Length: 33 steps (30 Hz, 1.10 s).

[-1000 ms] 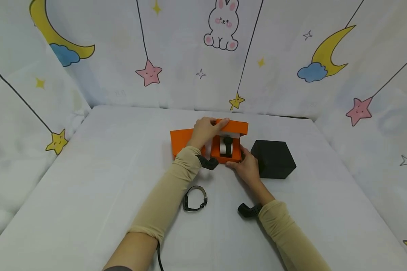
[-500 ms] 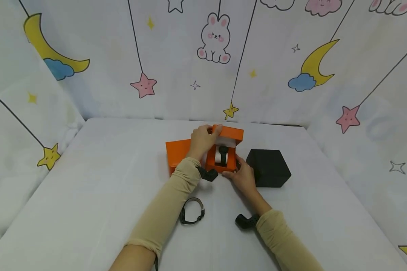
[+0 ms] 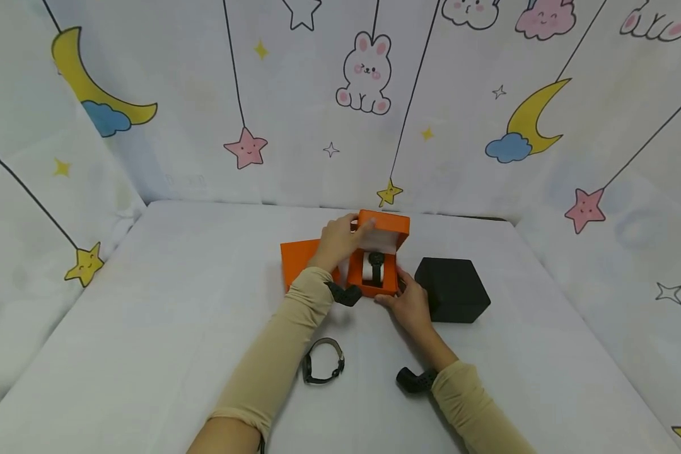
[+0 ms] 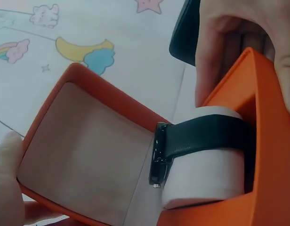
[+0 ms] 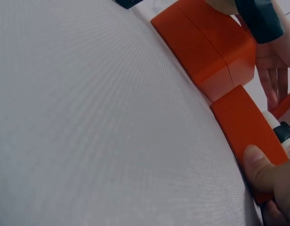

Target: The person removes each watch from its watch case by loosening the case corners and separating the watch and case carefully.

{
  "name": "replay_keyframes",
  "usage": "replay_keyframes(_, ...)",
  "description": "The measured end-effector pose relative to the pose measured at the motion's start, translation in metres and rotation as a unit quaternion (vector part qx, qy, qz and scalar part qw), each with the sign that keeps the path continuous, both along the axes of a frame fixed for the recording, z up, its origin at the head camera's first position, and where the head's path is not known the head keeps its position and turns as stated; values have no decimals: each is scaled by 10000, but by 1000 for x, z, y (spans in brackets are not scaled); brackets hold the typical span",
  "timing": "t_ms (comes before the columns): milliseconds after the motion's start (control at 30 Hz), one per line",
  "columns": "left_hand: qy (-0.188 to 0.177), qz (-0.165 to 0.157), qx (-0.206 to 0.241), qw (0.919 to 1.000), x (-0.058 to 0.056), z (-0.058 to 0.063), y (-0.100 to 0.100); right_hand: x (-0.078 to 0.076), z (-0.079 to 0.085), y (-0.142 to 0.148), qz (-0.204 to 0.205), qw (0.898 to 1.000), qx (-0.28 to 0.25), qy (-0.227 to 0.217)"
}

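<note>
An orange watch box (image 3: 372, 291) stands with its hinged lid raised. Inside it, a black wristwatch (image 4: 201, 136) wraps a white cushion (image 4: 206, 176). My left hand (image 3: 335, 243) holds the lid (image 4: 46, 106) by its left side, thumb along the edge. My right hand (image 3: 411, 306) grips the front right corner of the base; its thumb presses the orange front wall in the right wrist view. The lid's pale lining faces the watch.
A second orange box (image 3: 297, 257), closed, lies left of the open one, partly behind my left forearm. To the right is a black box (image 3: 454, 290). A loose dark watch (image 3: 307, 372) lies nearer me, strap looped. A patterned cloth wall (image 3: 204, 157) rises behind the table.
The lid has swung further back with my left hand, showing more of its lining. My right hand keeps its grip on the base. The head view has tilted up slightly.
</note>
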<state>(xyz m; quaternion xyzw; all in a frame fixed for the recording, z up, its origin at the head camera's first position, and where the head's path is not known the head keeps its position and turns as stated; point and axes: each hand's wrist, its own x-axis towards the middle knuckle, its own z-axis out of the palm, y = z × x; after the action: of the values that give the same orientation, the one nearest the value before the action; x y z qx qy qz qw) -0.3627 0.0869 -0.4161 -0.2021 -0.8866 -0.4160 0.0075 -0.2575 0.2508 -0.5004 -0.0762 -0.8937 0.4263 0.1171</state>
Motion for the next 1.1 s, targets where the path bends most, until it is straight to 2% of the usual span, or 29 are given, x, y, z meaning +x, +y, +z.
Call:
replay_keyframes(100, 40, 205, 83, 9997, 0, -2, 1, 0, 0, 0, 7, 10000, 2, -47)
replay_keyframes(267, 378, 493, 137, 9980, -2, -4, 3, -1, 2, 0, 59, 9999, 56, 77)
replay_keyframes(367, 463, 637, 186, 9967, -4, -6, 4, -3, 3, -1, 83, 9999, 38, 104)
replay_keyframes(467, 426, 639, 237, 9968, -6, -8, 5, -3, 3, -1, 52, 10000, 47, 69)
replay_keyframes(767, 293, 382, 202, 9986, -8, -15, 3, 0, -1, -1, 101, 9999, 1, 34)
replay_keyframes(1000, 203, 770, 788, 9937, -5, -12, 2, -3, 5, -2, 114, 9999, 49, -72)
replay_keyframes(1100, 227, 782, 775, 9937, -6, -12, 6, -2, 6, 1, 99, 9999, 49, -120)
